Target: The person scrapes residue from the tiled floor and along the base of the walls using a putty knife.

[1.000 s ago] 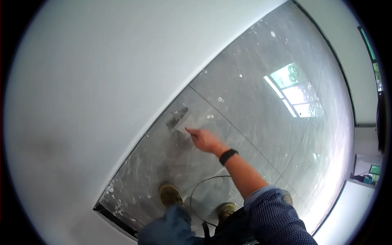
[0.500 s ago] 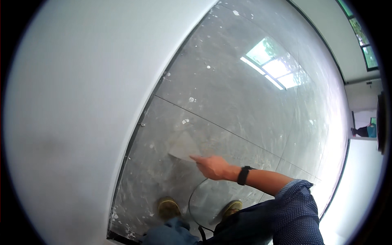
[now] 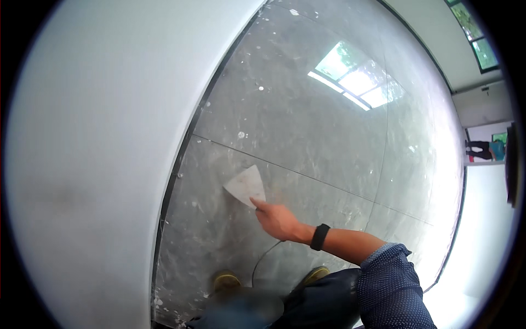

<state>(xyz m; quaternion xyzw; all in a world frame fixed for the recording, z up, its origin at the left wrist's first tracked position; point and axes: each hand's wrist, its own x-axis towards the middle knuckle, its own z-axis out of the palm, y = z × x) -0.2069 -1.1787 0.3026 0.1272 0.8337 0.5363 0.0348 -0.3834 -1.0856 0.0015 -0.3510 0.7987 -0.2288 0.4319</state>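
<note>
My right hand point(image 3: 277, 221) reaches in from the lower right, with a dark band on its wrist. It is closed on a pale, flat, roughly triangular piece point(image 3: 246, 184), with a finger and thumb at its near right corner. The piece is held above the grey floor, its wide part pointing left and away from me; faint reddish marks show on it. What it is exactly, I cannot make out. A thin dark cable point(image 3: 264, 255) runs from beneath the hand down toward my feet. My left hand is out of view.
A white wall point(image 3: 120, 137) with a dark skirting strip rises on the left. The glossy grey floor point(image 3: 307, 126) has pale specks, thin joint lines and a window's reflection. My shoes point(image 3: 226, 281) stand below the hand. Far right, a person point(image 3: 487, 149) bends in a doorway.
The pale piece has tilted and now shows more of its face. My right hand has moved slightly up and left. The whole view has shifted a little.
</note>
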